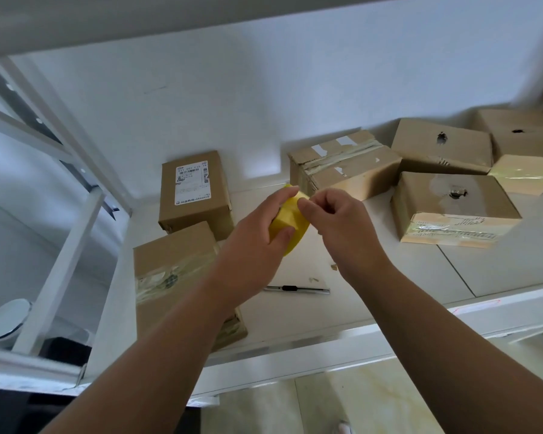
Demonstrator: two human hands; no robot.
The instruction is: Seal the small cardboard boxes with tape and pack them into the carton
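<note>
Head view: left hand (261, 233) grips the yellow tape (290, 220) above the shelf (420, 270), roll half hidden behind its fingers. Right hand (336, 220) pinches the roll's edge; loose end too small to see. 6 boxes (195, 186) lie around, far-right one cut off.

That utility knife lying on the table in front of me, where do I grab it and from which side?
Likely at the middle of the utility knife, by its black slider, coming down from above and pinching across its narrow width. It lies flat on the table, pointing left to right, with bare surface along both long sides.
</note>
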